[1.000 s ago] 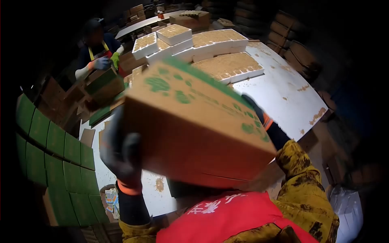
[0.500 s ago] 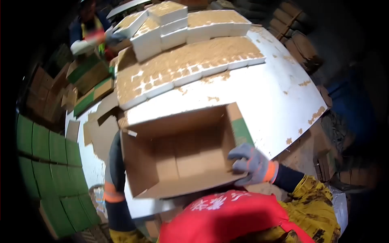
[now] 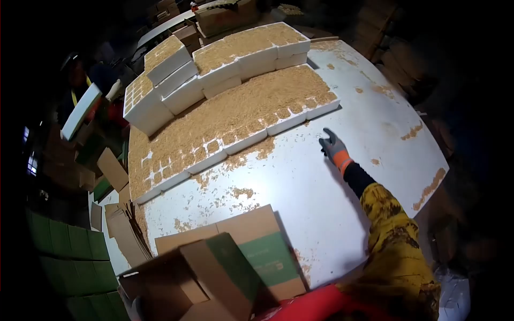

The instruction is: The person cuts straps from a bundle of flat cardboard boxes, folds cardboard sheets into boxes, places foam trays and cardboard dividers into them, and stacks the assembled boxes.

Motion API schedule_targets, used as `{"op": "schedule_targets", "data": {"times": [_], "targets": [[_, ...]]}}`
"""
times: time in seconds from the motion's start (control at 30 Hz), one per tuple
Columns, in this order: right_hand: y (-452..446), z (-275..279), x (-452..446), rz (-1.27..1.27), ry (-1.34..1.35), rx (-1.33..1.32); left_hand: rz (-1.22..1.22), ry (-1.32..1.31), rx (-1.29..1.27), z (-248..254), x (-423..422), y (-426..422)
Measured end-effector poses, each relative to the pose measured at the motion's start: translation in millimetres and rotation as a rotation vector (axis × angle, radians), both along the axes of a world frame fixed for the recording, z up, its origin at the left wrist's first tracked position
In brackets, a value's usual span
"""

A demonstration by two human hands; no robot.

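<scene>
At the bottom of the view an open cardboard box (image 3: 214, 273) with a green band is tilted, its dark inside partly showing. My left hand (image 3: 134, 307), in a grey glove, grips the box at its lower left edge; most of that hand is hidden. Behind the box lies a cardboard panel with green print (image 3: 270, 257). My right hand (image 3: 333, 148), in a grey and orange glove, reaches out over the white table with its fingers apart and nothing in them. It is nearest to the front row of white foam trays (image 3: 286, 124), which are covered with tan grainy material.
More filled foam trays (image 3: 219, 83) are stacked at the back. Tan crumbs (image 3: 243, 192) are scattered on the white table (image 3: 342, 214). Green boxes (image 3: 69, 241) are piled at the left, near loose cardboard pieces (image 3: 126, 235). A co-worker (image 3: 80, 80) holds a white tray (image 3: 80, 111).
My right hand has let go of the box and stretched forward over the table. The box has moved down and left and tilted. The co-worker now has a tray lifted.
</scene>
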State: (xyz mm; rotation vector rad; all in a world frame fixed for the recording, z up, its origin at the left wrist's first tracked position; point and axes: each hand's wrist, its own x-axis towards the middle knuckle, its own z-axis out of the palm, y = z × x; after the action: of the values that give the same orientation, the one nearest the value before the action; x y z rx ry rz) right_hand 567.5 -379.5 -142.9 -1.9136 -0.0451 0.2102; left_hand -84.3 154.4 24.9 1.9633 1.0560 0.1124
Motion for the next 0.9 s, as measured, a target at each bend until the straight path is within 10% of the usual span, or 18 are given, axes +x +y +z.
{"op": "schedule_targets", "data": {"times": [0.2,0.43,0.7,0.9], "targets": [[10.0,-41.3,149.9,0.126,-0.345,-0.674,0.187,0.12,0.027,15.4,16.8,-15.1],[-11.6,-42.9,162.1,0.114,-0.313,-0.732,0.211,0.164,0.063,13.7,14.1,-19.2],[-133.7,-24.8,-63.2,0.104,-0.378,-0.55,0.148,0.094,0.084,-13.0,-27.0,31.4],[-222.8,1.6,-281.0,-0.015,0.062,-0.494,-0.028,-0.016,0.098,-54.7,-46.5,118.2]]}}
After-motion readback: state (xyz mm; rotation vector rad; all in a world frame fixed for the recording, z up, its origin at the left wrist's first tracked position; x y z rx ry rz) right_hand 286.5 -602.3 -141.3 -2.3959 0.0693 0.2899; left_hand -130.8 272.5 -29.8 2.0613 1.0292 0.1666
